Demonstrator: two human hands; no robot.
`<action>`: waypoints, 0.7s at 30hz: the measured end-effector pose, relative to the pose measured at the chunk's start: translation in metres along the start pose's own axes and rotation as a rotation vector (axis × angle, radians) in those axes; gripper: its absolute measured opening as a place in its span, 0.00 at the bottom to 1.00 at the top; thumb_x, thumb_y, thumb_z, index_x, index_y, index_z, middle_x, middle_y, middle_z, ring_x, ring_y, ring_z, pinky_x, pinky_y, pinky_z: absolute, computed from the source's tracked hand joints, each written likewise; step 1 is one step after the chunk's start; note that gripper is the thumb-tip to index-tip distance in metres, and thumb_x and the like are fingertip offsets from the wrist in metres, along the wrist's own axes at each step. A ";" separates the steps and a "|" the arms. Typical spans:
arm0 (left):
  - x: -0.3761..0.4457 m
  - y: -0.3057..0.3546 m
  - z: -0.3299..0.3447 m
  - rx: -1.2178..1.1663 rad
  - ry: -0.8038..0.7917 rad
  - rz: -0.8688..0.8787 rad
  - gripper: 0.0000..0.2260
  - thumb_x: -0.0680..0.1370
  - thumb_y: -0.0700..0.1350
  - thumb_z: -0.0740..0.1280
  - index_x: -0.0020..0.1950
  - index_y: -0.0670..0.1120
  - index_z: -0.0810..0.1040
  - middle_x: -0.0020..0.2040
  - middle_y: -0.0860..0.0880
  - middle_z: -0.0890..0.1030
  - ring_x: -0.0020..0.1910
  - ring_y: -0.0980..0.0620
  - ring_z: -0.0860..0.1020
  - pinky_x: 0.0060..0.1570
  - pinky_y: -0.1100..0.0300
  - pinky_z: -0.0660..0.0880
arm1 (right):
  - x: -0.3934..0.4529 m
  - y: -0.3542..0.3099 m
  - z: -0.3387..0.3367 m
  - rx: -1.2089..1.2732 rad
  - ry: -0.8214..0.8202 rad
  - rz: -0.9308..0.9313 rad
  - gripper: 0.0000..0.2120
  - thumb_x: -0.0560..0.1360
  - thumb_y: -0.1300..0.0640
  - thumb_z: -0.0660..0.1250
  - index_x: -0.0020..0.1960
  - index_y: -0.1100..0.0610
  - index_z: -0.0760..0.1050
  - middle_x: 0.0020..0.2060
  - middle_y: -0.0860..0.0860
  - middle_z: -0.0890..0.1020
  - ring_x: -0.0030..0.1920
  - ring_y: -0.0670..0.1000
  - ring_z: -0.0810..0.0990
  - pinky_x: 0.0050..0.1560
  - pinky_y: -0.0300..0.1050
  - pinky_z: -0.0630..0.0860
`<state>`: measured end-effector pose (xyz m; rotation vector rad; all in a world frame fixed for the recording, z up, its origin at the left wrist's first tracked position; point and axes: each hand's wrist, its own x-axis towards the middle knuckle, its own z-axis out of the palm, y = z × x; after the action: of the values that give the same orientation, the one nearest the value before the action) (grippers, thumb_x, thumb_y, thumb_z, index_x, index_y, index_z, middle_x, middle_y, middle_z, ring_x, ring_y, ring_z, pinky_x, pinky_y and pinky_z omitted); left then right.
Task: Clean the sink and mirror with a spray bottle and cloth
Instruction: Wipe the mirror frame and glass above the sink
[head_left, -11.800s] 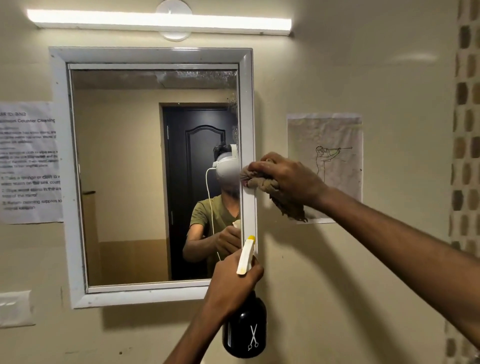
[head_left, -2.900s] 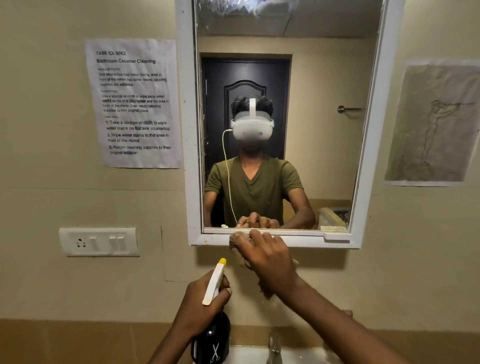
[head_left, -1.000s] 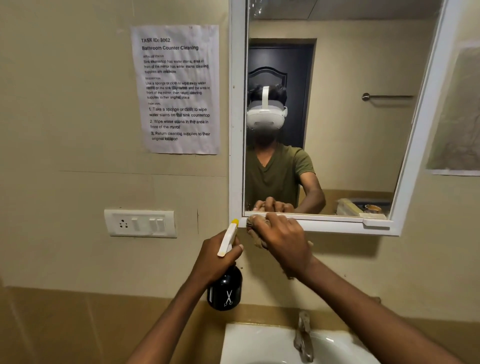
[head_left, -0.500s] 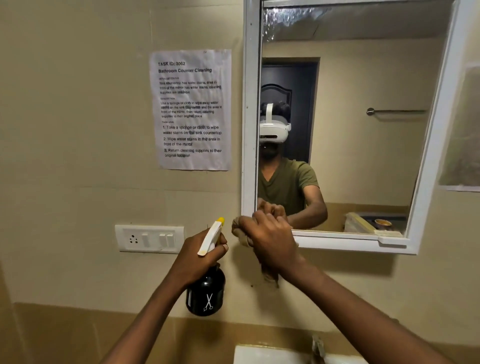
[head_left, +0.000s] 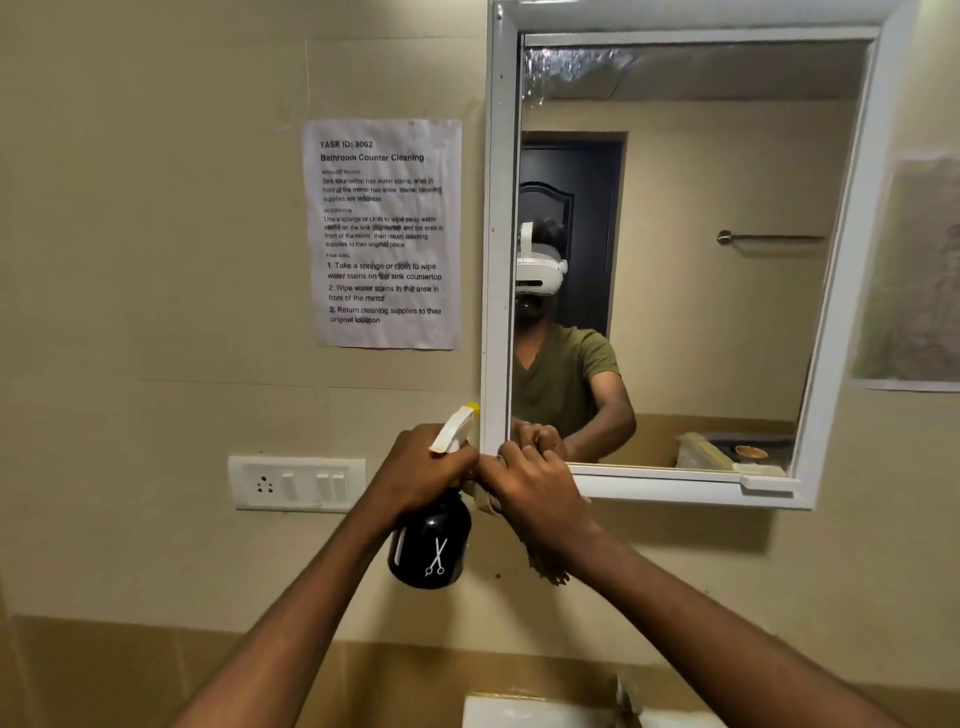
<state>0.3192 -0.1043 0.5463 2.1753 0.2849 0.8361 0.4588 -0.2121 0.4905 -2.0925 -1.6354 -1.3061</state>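
- The spray bottle (head_left: 431, 545) is round and black with a white scissors mark, a white trigger head and a yellow nozzle tip; it is held upright just left of the mirror's lower left corner.
- The cloth (head_left: 543, 564) is brownish and frayed, bunched against the white frame of the mirror (head_left: 496, 260) at that corner.
- The left hand (head_left: 423, 470) has its fingers wrapped around the bottle's neck.
- The right hand (head_left: 535, 491) has its fingers clamped on the cloth, pressing it to the frame.
- The sink (head_left: 519, 714) shows at the bottom edge; what it holds cannot be told.
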 end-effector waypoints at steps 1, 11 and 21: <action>-0.002 0.000 0.000 -0.003 -0.002 0.000 0.15 0.66 0.49 0.63 0.37 0.37 0.77 0.34 0.39 0.82 0.31 0.48 0.77 0.38 0.46 0.77 | -0.001 -0.001 0.000 0.007 -0.012 0.005 0.11 0.76 0.54 0.65 0.58 0.55 0.73 0.44 0.56 0.80 0.40 0.56 0.79 0.36 0.50 0.76; -0.009 -0.002 -0.013 -0.093 -0.057 0.007 0.13 0.67 0.49 0.65 0.42 0.40 0.78 0.41 0.38 0.82 0.35 0.51 0.76 0.37 0.57 0.72 | 0.051 0.028 -0.040 -0.040 0.153 0.017 0.11 0.79 0.48 0.61 0.57 0.52 0.73 0.45 0.56 0.78 0.44 0.57 0.79 0.41 0.51 0.76; 0.036 0.046 -0.049 -0.243 -0.113 0.013 0.15 0.64 0.45 0.66 0.49 0.41 0.76 0.38 0.44 0.79 0.37 0.49 0.77 0.41 0.59 0.73 | 0.046 0.028 -0.035 -0.026 0.070 -0.105 0.11 0.79 0.47 0.60 0.56 0.53 0.74 0.43 0.55 0.78 0.42 0.56 0.79 0.38 0.49 0.75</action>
<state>0.3126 -0.0908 0.6210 1.9892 0.1069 0.7122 0.4646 -0.2123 0.5545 -1.9756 -1.7288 -1.4226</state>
